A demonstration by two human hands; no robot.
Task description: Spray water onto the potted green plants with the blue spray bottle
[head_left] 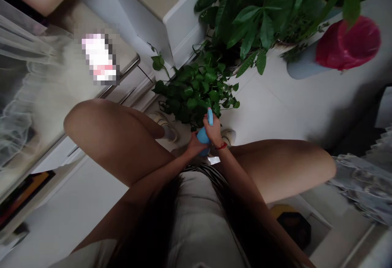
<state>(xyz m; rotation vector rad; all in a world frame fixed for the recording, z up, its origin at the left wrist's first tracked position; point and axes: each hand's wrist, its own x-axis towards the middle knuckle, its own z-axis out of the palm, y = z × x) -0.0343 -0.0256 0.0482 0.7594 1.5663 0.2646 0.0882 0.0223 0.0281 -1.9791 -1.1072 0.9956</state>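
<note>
Between my knees I hold a blue spray bottle [203, 136] with both hands. My right hand [213, 131] is closed around its neck and trigger head, and a red band circles that wrist. Lower down, my left hand [193, 144] wraps the bottle's body from the left side. The nozzle tip, pinkish, points away from me toward a leafy green plant [196, 90] just beyond. Some of its leaves look shiny. Whether the trigger is squeezed I cannot make out.
A larger broad-leaved plant [254, 18] rises at the back. Right of it stands a grey bin [303, 63] with a pink-red bag [327, 49]. At left, a blurred-out phone-like object [99, 57] lies on a cabinet top [125, 51] with sheer white fabric [33, 63]. Pale floor tiles [260, 104] spread ahead.
</note>
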